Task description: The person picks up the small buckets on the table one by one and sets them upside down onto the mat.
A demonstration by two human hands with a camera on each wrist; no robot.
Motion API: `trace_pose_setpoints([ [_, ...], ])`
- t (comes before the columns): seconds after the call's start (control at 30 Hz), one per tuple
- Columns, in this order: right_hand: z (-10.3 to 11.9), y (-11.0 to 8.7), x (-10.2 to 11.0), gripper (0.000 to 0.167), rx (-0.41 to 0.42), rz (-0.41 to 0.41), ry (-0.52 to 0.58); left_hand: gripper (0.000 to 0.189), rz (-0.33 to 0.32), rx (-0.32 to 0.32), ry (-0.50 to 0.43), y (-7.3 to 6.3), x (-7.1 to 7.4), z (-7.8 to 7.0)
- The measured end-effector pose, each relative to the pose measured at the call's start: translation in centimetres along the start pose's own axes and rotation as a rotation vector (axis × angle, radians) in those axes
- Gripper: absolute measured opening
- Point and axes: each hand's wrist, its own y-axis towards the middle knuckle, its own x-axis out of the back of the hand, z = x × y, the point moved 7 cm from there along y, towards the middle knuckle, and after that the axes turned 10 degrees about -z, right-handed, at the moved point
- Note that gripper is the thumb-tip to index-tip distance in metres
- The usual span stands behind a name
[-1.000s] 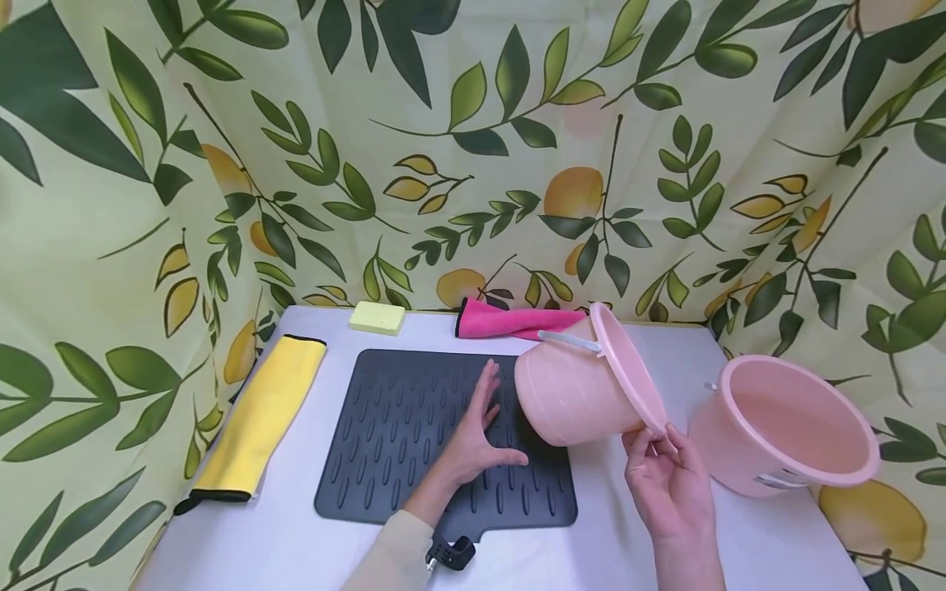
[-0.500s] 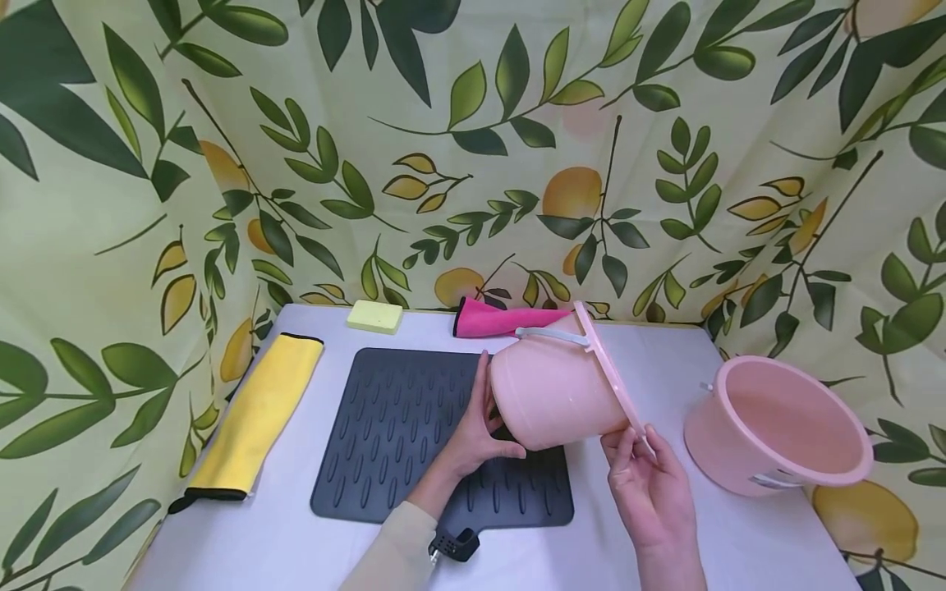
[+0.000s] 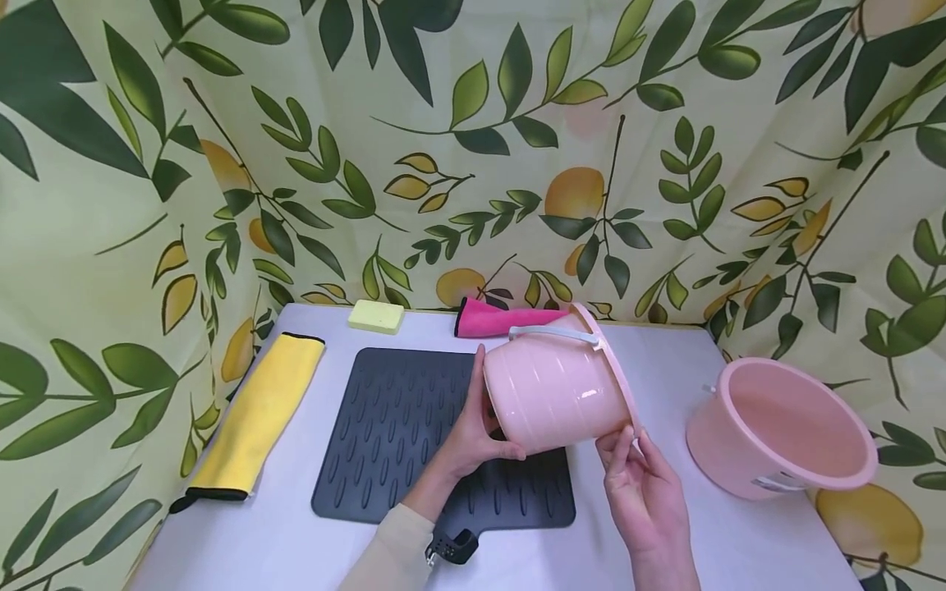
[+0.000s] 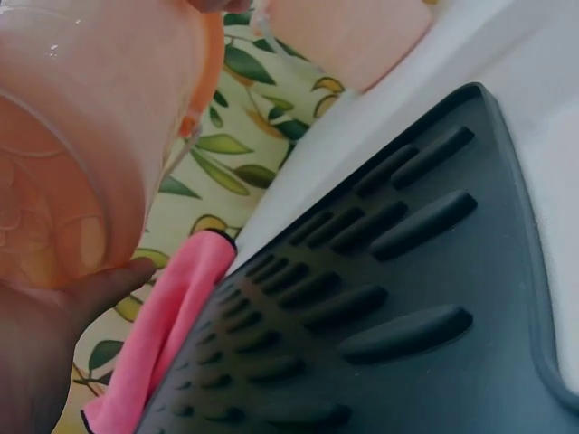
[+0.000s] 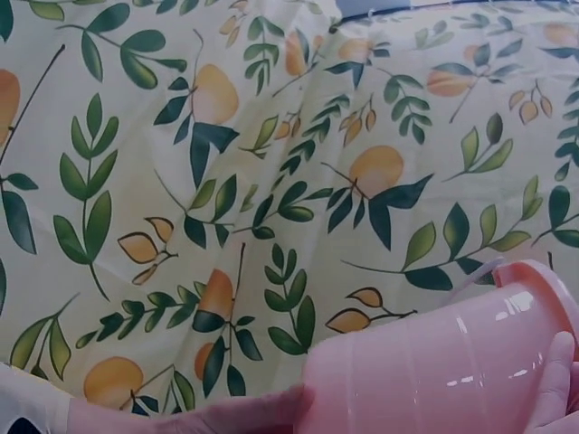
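A small pink bucket [image 3: 554, 386] with a pale handle is tilted on its side above the dark ribbed mat [image 3: 392, 435]. Its base faces left and its rim points right; the inside is hidden. My left hand [image 3: 473, 439] holds the base end, thumb below and fingers up the far side. In the left wrist view the bucket's base [image 4: 45, 199] rests against that hand. At the lower rim, my right hand [image 3: 643, 492] pinches the edge between thumb and fingers. The right wrist view catches the bucket's side [image 5: 434, 362] with fingers at both ends.
A second pink bucket [image 3: 776, 435] stands upright at the right. Behind the mat lie a rolled pink cloth [image 3: 502, 318] and a pale yellow sponge [image 3: 376, 317]. A yellow cloth [image 3: 259, 419] with black edging lies at the left. Leaf-patterned curtain [image 3: 473, 164] encloses the table.
The held bucket has moved left and turned further onto its side. My left hand, apart from it a second ago, now supports its base; the right hand has shifted left with the rim.
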Motion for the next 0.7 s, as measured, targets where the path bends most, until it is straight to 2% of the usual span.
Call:
trace_pose_setpoints([
  [0.13,-0.4,0.0,0.0,0.026,0.010,0.014,-0.063,0.142,-0.006,-0.032,0.023,0.1,0.2,-0.8],
  [0.23,-0.7,0.1,0.1,0.034,0.091,-0.053,-0.180,0.139,-0.023,-0.052,0.031,-0.1,0.6,-1.1],
  [0.37,-1.0,0.4,0.4,0.052,0.198,-0.164,-0.402,0.134,-0.058,-0.072,0.056,0.0,1.2,-1.5],
  [0.47,-1.2,0.6,1.0,0.057,0.234,-0.244,-0.550,0.133,-0.069,-0.074,0.100,0.0,1.7,-2.0],
  [0.53,-1.4,0.6,1.5,0.055,0.239,-0.285,-0.628,0.133,-0.073,-0.084,0.126,0.0,2.1,-2.5],
  [0.7,-1.6,0.6,2.4,0.043,0.237,-0.338,-0.718,0.134,-0.112,-0.124,0.171,0.1,3.9,-4.0],
])
